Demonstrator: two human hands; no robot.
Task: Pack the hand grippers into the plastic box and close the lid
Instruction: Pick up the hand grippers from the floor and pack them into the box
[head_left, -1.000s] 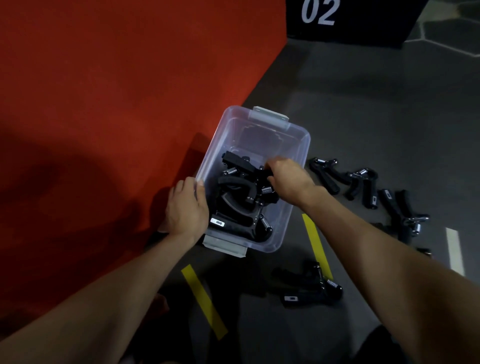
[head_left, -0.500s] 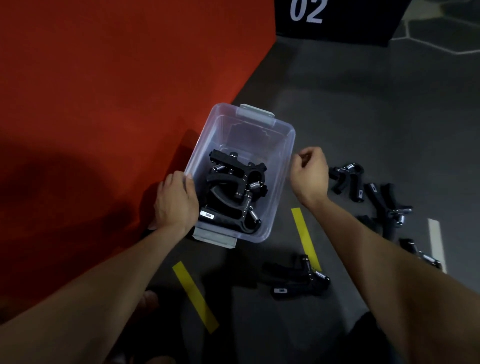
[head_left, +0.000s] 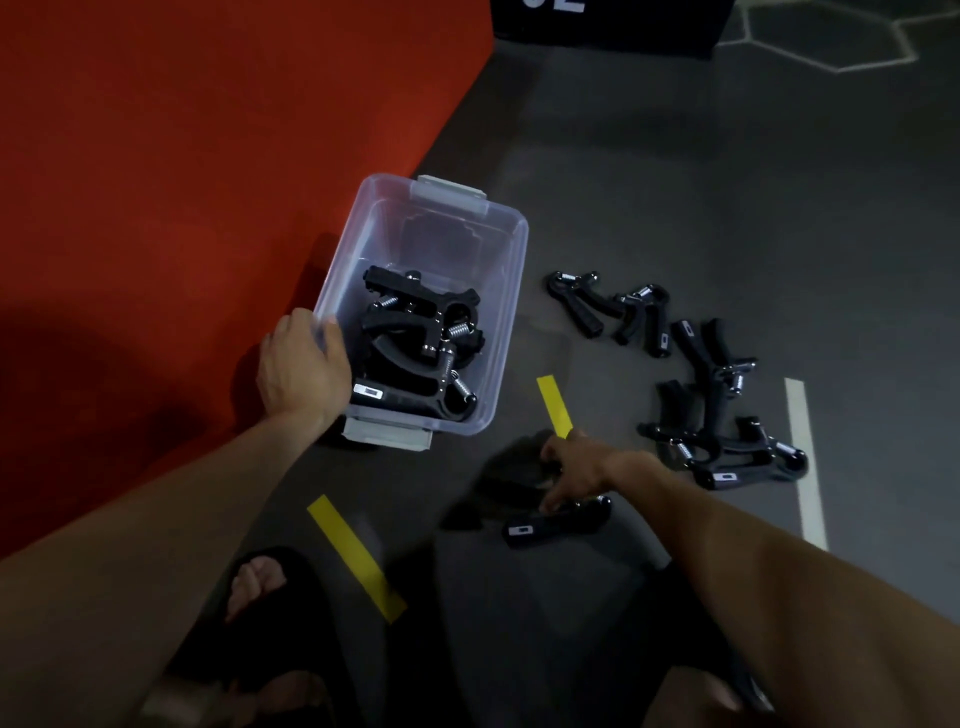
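Right hand (head_left: 576, 470) had left the box rim since half a second earlier and dropped to the lone hand gripper (head_left: 558, 522) on the floor (head_left: 623, 182) in front of the box; left hand (head_left: 304, 366) had stayed on the box. Camera had tipped down too, so that feet came into view.

Right hand: fingers spread and bent down over the lone gripper, fingertips touching it; whether they had closed round it could not be told, since hand and shadow covered the upper handle.

Left hand: gripped the near-left rim of the clear plastic box (head_left: 511, 291), thumb hooked inside the wall, fingers outside.

Box: lidless, on the floor against the edge of the red mat (head_left: 182, 182). Two grey latches, one at each short end. No lid in view.

Count of grippers:
- in the box, packed grippers (head_left: 415, 345), tangled; three at least, exact number not readable
- under the right hand, one
- on the floor to the right, loose grippers (head_left: 701, 384), five or six, overlapping, too dark to separate surely

Floor marks: two yellow tape strips (head_left: 356, 558), one white strip (head_left: 805, 457).

Black sign (head_left: 608, 23) at top, its white number cut off by the frame. Feet in dark sandals (head_left: 257, 582) at bottom, partly cropped and blurred.
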